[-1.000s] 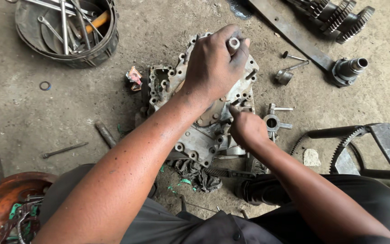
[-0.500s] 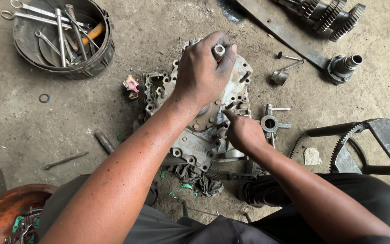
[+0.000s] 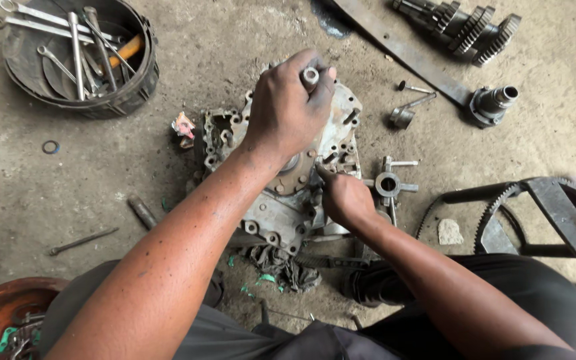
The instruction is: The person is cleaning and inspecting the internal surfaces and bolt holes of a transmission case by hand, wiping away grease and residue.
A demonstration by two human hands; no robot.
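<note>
Housing (image 3: 281,213), a grey cast-metal gearbox cover w/ many bolt holes, lies flat on the concrete floor (image 3: 188,60) between the person's knees, roughly centre frame, w/ a dirty rag (image 3: 281,270) under its near edge. Left hand (image 3: 288,107) is clenched round a short steel tool handle (image 3: 310,75), its round end poking out of the fist above the housing's far half; what the tool bites on is hidden by the hand. Right hand (image 3: 345,197) rests on the housing's near-right edge, fingertips pinched at a small fitting there; whether it actually grips a part can't be told. Judging by the layout, teardown looks well along: gear shaft (image 3: 465,30), a second stub shaft (image 3: 495,103), a small cross-shaped piece (image 3: 389,183) just right of the housing, and a loose socket bit (image 3: 408,113) all lie apart on the floor, well clear of the casting. Several bolt holes on the housing look open. Left to do, prob.: whatever fastener sits under the left fist, plus the bits round the brownish central plate (image 3: 295,181). Tub (image 3: 78,57) of spanners sits far left, within reach; ring gear (image 3: 535,213) at right.
</note>
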